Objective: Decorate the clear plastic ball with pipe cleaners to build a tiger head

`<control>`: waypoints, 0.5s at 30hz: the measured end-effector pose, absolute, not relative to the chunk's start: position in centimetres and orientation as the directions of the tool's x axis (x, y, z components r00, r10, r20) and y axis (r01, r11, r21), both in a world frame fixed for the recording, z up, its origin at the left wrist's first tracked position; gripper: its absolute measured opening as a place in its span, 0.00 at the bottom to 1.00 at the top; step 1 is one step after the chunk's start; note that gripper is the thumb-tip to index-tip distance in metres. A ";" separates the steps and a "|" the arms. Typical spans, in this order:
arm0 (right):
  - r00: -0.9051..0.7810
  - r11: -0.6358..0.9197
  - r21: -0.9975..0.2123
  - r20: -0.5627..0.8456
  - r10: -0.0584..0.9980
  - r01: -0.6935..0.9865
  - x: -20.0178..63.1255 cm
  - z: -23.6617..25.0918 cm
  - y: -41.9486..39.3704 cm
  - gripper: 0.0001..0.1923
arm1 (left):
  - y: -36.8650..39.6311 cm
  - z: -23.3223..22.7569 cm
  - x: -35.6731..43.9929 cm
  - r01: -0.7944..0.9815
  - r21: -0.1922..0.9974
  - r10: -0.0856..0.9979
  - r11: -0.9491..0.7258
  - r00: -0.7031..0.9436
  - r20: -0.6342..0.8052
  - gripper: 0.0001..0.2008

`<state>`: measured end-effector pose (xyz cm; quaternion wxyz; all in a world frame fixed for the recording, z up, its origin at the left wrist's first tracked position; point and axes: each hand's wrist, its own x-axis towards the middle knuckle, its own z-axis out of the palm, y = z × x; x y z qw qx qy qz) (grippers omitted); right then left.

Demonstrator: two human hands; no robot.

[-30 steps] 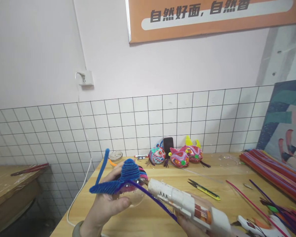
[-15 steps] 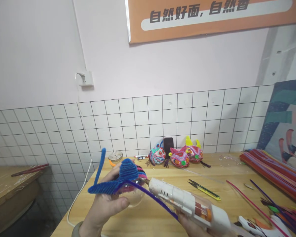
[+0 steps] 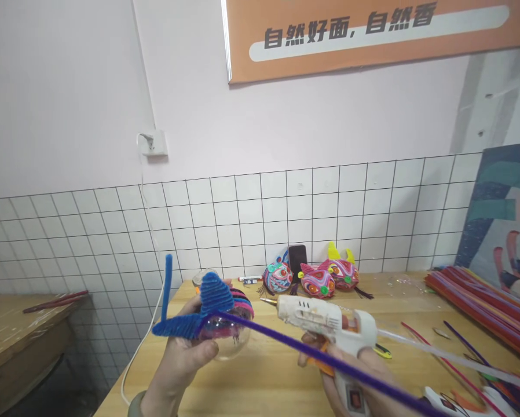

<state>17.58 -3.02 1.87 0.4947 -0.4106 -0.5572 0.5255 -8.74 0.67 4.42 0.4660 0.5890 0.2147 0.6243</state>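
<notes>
Head view: two hands are seen, one glue gun [image 3: 329, 320] in use and a second white one [image 3: 445, 399] lying at the lower right edge, one half-made craft ball [image 3: 223, 324], three finished heads [image 3: 312, 276] lined up by the wall, one phone [image 3: 297, 256] stood behind them, one pair of snips [image 3: 379, 349] partly hidden behind the gun, and one big sheaf of stems [image 3: 481, 301] along the right side of the tabletop [image 3: 264, 376]. The left hand [image 3: 186, 359] is raised above the near tabletop edge, palm turned up and inward, fingers curled under and around the ball; its grip is closed on the ball. The right hand [image 3: 355, 370] is lifted beside it, wrapped about the gun's handle with a finger at the orange trigger, so its grip is closed on the gun. The gun is held level, nozzle pointing left toward the ball but apart from it, a clear glue stick [image 3: 438, 353] trailing out behind. The ball is a clear sphere, its top wound with pink, dark and blue stems, a blue ridged fin standing on top and a blue flap jutting left. One blue stem [image 3: 168, 286] rises upright from it; one purple stem [image 3: 329, 362] runs from it down to the right, crossing under the gun
</notes>
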 end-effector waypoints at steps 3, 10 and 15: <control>-0.208 -0.052 -0.978 -0.009 0.978 -0.200 18.1 0.3 -0.2 0.25 | 1.2 4.2 -9.0 -0.326 0.811 0.841 -0.486 0.077 0.535 0.31; -0.049 -0.369 -0.928 -0.371 0.927 0.042 17.0 -4.8 2.3 0.21 | 1.3 3.9 -8.5 -0.174 0.829 0.840 -0.531 0.016 0.542 0.29; 0.076 0.006 -0.967 0.026 0.997 0.254 17.2 -6.2 1.1 0.25 | 0.6 4.2 -8.0 -0.049 0.838 0.820 -0.543 0.185 0.542 0.27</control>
